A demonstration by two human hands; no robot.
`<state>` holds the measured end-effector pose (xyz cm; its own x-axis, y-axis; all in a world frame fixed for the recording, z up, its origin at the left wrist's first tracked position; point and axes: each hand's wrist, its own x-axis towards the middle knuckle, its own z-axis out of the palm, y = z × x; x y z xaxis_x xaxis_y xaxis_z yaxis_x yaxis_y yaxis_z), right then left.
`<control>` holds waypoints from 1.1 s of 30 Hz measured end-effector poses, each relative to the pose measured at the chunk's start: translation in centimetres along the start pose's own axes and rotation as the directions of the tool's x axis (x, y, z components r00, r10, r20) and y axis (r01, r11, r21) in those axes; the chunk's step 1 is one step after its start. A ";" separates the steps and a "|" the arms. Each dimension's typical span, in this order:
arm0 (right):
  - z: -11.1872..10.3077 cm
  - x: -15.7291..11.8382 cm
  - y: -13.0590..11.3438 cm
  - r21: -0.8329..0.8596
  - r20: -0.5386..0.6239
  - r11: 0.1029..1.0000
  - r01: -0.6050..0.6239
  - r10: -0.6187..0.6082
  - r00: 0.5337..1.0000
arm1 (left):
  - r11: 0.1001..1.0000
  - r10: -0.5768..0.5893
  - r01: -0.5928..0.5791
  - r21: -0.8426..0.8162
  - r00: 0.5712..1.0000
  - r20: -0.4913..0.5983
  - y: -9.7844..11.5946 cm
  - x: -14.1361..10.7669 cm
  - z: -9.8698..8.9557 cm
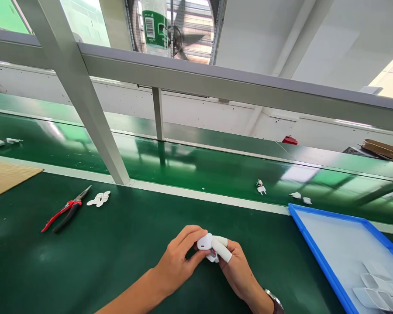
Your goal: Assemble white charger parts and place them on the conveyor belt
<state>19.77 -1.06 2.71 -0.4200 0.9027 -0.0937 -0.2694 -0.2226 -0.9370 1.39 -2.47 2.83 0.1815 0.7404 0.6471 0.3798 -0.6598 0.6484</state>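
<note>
Above the green bench, both hands meet at a small white plastic charger (205, 242) with a dark port slot in its end face. My left hand (180, 255) pinches it between thumb and fingers. White finger cots cover two fingers of my right hand (234, 261), which grips the charger's right and lower side. A second white part with something metallic (212, 256) shows just under the housing; whether it is joined to it I cannot tell. My right fingertips hide some of it.
Red-and-black pliers (68, 209) lie at left beside several white discs (100, 199). A blue-rimmed tray (317, 257) with white shells (376, 285) stands at right. Behind runs a green belt (196, 165) with white plug parts (261, 188). A metal post (85, 100) rises at left; cardboard (9, 174) lies beyond.
</note>
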 end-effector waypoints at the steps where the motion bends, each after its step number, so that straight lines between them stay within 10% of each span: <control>1: -0.1 0.0 0.0 -0.034 -0.005 0.999 0.012 -0.012 1.000 | 1.000 0.007 -0.007 -0.001 1.000 0.004 0.0 -0.1 0.0; 7: -0.1 -0.4 -0.2 -0.524 0.024 0.820 0.228 -0.254 0.967 | 0.998 0.009 -0.010 0.058 1.000 0.024 -0.6 -0.6 0.2; 11: 0.4 -0.4 0.4 -0.802 0.123 0.397 0.447 -0.623 0.773 | 0.989 -0.029 0.018 0.147 0.997 0.073 -1.2 -0.8 0.3; 20: 0.7 -0.2 0.5 -0.873 0.375 -0.040 0.486 -0.691 0.618 | 0.988 0.015 -0.027 0.155 0.996 0.083 -1.6 -0.7 0.4; 26: 0.5 -0.2 1.1 -0.867 0.467 -0.202 0.455 -0.648 0.602 | 0.967 0.091 -0.119 0.224 0.987 0.131 -1.7 -1.0 0.1; 33: -0.1 -0.2 -0.3 -0.897 0.425 -0.253 0.363 -0.720 0.549 | 0.924 -0.240 0.175 0.339 0.957 0.161 -6.0 4.5 -1.6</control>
<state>20.01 -1.11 2.95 -0.4048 0.4990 0.7663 0.6929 0.7142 -0.0990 -1.58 4.65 2.49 0.2290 0.8878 0.3992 0.6906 -0.4372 0.5762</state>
